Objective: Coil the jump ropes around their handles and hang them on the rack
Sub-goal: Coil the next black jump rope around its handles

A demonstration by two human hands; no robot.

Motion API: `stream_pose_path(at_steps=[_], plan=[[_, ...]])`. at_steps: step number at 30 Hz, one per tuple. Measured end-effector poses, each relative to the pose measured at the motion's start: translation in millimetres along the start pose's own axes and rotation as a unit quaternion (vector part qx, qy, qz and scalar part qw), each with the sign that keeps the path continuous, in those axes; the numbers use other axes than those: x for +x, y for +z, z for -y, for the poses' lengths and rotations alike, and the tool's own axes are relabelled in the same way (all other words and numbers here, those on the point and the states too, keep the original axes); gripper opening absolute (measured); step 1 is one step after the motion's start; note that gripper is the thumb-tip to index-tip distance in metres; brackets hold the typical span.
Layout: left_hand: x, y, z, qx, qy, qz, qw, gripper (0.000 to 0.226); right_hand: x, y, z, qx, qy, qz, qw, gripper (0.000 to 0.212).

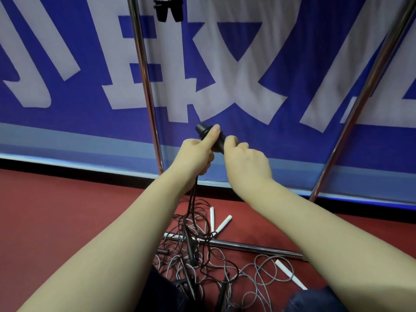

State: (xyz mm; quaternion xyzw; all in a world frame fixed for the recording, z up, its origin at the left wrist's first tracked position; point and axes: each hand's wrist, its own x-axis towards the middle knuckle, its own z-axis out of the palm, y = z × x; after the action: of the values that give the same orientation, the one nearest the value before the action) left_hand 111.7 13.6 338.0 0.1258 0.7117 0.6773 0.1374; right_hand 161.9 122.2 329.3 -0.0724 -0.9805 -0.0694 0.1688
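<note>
Both my hands hold a pair of black jump rope handles [206,131] in front of the blue banner. My left hand [195,154] grips the handles near their upper end, thumb along them. My right hand [245,161] grips their lower end. The dark rope [191,199] hangs from my left hand down into a tangled pile of ropes [202,257] on the red floor. White handles [221,224] lie in that pile. A coiled black rope [167,7] hangs at the top of the rack.
The metal rack's left upright [145,86] and right upright [364,91] rise before the banner. Its base bar [247,246] lies across the floor under the ropes. Another white handle [290,274] lies at the right. My knees show at the bottom edge.
</note>
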Motion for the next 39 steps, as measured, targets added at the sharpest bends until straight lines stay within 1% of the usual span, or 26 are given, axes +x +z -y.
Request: stream_pose_path(at_steps=[2, 4, 5, 6, 7, 8, 9, 10, 12, 13, 14, 15, 16, 18, 21, 23, 25, 26, 28, 30, 31, 34, 36, 39], plan=[[0.6, 1.1, 1.2, -0.002, 0.018, -0.02, 1.0, 0.054, 0.1, 0.7, 2.1, 0.001, 0.0, -0.005, 1.0, 0.045], [1.5, 0.5, 0.6, 0.009, 0.038, -0.013, 0.999, 0.054, -0.7, -0.3, 0.1, 0.04, 0.003, -0.01, 0.999, 0.04], [1.2, -0.8, 0.0, 0.018, 0.048, -0.003, 0.999, 0.053, -1.2, -0.9, -2.3, 0.09, 0.006, -0.001, 0.996, 0.034], [1.0, -2.5, -0.3, 0.024, 0.056, 0.008, 0.998, 0.052, -1.1, -3.0, -5.1, 0.17, 0.014, 0.02, 0.985, 0.03], [0.8, -4.8, -0.5, 0.023, 0.061, 0.019, 0.998, 0.051, 0.5, -6.5, -8.7, 0.274, 0.03, 0.052, 0.96, 0.031], [0.3, -7.3, -0.6, 0.016, 0.064, 0.031, 0.997, 0.051, 2.6, -11.2, -13.3, 0.388, 0.054, 0.09, 0.916, 0.032], [-0.8, -9.4, -0.8, 0.003, 0.066, 0.046, 0.997, 0.051, 4.4, -16.2, -18.2, 0.495, 0.072, 0.13, 0.856, 0.032], [-1.8, -10.9, -1.2, -0.011, 0.068, 0.066, 0.995, 0.051, 5.3, -20.8, -23.2, 0.58, 0.079, 0.172, 0.793, 0.031], [-4.1, -11.2, -2.7, -0.026, 0.078, 0.112, 0.99, 0.049, 2.7, -27.2, -31.9, 0.682, 0.07, 0.253, 0.683, 0.026], [-5.2, -10.2, -3.6, -0.03, 0.085, 0.129, 0.988, 0.046, 0.5, -28.4, -34.7, 0.712, 0.061, 0.284, 0.639, 0.024], [-6.0, -9.4, -4.4, -0.032, 0.092, 0.14, 0.985, 0.044, -1.0, -28.2, -36.3, 0.733, 0.053, 0.303, 0.607, 0.023], [-6.4, -9.4, -5.3, -0.032, 0.097, 0.151, 0.983, 0.044, -2.2, -27.9, -36.8, 0.743, 0.047, 0.31, 0.591, 0.023], [-6.4, -10.6, -5.7, -0.029, 0.098, 0.161, 0.982, 0.045, -2.6, -28.0, -36.3, 0.747, 0.043, 0.311, 0.586, 0.022], [-4.9, -16.4, -6.6, -0.013, 0.094, 0.162, 0.982, 0.047, -0.1, -28.5, -34.8, 0.745, 0.038, 0.302, 0.594, 0.019], [-2.1, -24.7, -6.7, 0.03, 0.096, 0.107, 0.989, 0.05, 5.0, -28.1, -34.4, 0.72, 0.035, 0.274, 0.636, 0.017], [-1.1, -24.8, -7.4, 0.044, 0.095, 0.063, 0.992, 0.048, 6.7, -27.0, -35.4, 0.711, 0.03, 0.26, 0.652, 0.016], [-1.0, -23.0, -8.2, 0.033, 0.089, 0.043, 0.995, 0.043, 7.7, -26.8, -37.6, 0.714, 0.031, 0.254, 0.651, 0.017], [-0.9, -23.0, -8.1, 0.023, 0.087, 0.051, 0.995, 0.042, 8.0, -26.9, -39.4, 0.719, 0.034, 0.256, 0.645, 0.018], [0.2, -25.7, -6.5, 0.021, 0.089, 0.094, 0.991, 0.038, 8.0, -27.9, -43.9, 0.733, 0.039, 0.258, 0.628, 0.019], [0.6, -29.0, -5.8, 0.049, 0.093, 0.123, 0.987, 0.023, 8.3, -28.3, -50.1, 0.745, 0.047, 0.25, 0.617, 0.018], [0.4, -30.3, -5.9, 0.065, 0.096, 0.123, 0.986, 0.019, 8.5, -28.3, -53.0, 0.747, 0.052, 0.245, 0.616, 0.018], [-1.5, -28.1, -7.8, 0.123, 0.108, 0.111, 0.98, 0.021, 9.0, -28.0, -58.0, 0.742, 0.054, 0.237, 0.625, 0.018], [-1.3, -24.9, -8.9, 0.135, 0.107, 0.105, 0.98, 0.023, 9.3, -26.7, -58.4, 0.739, 0.054, 0.237, 0.629, 0.018], [0.4, -22.5, -9.3, 0.045, 0.081, 0.102, 0.99, 0.025, 10.6, -23.5, -56.6, 0.728, 0.05, 0.238, 0.641, 0.017]])
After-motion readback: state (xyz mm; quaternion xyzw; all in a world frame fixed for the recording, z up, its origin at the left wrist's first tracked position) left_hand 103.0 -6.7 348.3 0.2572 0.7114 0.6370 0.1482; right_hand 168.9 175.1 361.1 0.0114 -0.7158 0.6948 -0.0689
